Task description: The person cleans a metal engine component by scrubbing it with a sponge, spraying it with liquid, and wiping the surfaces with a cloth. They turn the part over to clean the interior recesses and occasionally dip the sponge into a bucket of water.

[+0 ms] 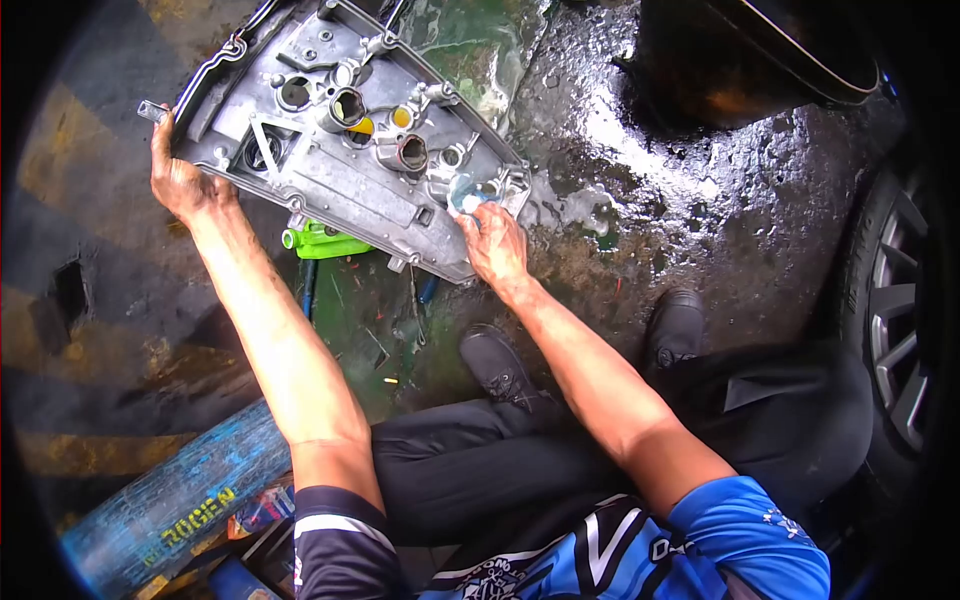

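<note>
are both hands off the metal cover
No, the left hand grips the edge of the metal cover and the right hand holds a pale pad against it.

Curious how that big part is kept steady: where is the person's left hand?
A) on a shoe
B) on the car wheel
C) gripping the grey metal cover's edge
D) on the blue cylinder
C: the left hand clasps the grey metal cover at its edge, well away from the blue cylinder.
</note>
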`<state>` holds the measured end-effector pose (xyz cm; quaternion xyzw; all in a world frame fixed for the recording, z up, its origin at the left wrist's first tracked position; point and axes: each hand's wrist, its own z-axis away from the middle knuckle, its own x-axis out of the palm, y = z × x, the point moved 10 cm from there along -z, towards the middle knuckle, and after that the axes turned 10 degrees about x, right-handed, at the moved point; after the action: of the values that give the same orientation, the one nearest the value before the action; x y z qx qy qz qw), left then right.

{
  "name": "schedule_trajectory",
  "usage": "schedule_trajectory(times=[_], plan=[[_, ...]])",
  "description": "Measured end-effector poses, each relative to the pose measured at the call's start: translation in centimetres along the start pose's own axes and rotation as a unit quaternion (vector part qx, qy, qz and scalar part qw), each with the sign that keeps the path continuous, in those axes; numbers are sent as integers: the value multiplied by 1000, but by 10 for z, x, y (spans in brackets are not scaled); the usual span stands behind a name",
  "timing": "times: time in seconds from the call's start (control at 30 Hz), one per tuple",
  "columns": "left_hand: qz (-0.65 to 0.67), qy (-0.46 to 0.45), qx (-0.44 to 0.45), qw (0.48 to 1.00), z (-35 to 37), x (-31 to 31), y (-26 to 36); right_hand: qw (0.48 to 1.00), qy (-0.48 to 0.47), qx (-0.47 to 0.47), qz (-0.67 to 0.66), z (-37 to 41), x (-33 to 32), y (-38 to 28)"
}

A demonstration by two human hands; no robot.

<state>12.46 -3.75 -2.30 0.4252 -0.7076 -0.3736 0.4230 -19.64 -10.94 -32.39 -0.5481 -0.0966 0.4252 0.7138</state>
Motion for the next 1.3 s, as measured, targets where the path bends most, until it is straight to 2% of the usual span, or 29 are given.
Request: schedule_trajectory(times=[0.07,0.13,0.2,0.27,0.4,0.43,0.53,0.6,0.63,0.67,0.73,0.77,0.8,0.87,0.93,1.0,1.07,1.17,1.2,1.3], plan=[[-7,3,4,1000,1,0,1,994,-92,57,1,-14,4,-4],[-10,1,1,1000,5,5,3,985,-153,73,-26,-21,4,-8],[-35,14,23,999,8,7,9,945,-246,136,-167,-27,32,14],[-58,29,49,997,10,10,14,874,-316,192,-314,-23,46,20],[-24,11,28,999,-1,3,6,869,-288,141,-377,-23,24,20],[-18,7,25,999,-1,3,5,870,-241,130,-410,-24,11,24],[-6,0,17,1000,-3,2,2,864,-98,195,-454,-33,-25,56],[-6,-1,9,1000,-4,0,-1,947,-52,60,-310,-50,-52,45],[-5,-2,7,1000,-4,-1,-2,972,-11,-2,-236,-54,-66,37],[-3,-3,7,1000,-4,-1,-2,961,-39,-5,-273,-56,-64,37],[-14,6,10,1000,-3,1,1,983,151,12,-102,-32,-82,28],[-28,15,11,999,-1,0,1,978,174,13,-117,-23,-78,19],[-43,24,12,999,-1,-1,2,974,195,-73,-94,-8,-72,-3],[-32,16,14,999,-7,-5,-2,986,140,-64,-61,4,-36,-16],[-32,18,15,999,-8,-4,-1,985,133,-63,-87,12,-20,-13],[-31,14,28,999,-3,1,3,987,83,-101,-88,10,-11,-4],[-26,12,30,999,4,6,7,974,105,-202,17,12,0,6],[-93,-32,89,991,-14,-11,8,987,78,-142,24,20,-17,-22],[-36,14,61,997,0,2,10,990,60,-121,31,19,-16,-21],[-37,39,17,998,-4,2,1,996,-1,-61,70,6,-13,-16]])
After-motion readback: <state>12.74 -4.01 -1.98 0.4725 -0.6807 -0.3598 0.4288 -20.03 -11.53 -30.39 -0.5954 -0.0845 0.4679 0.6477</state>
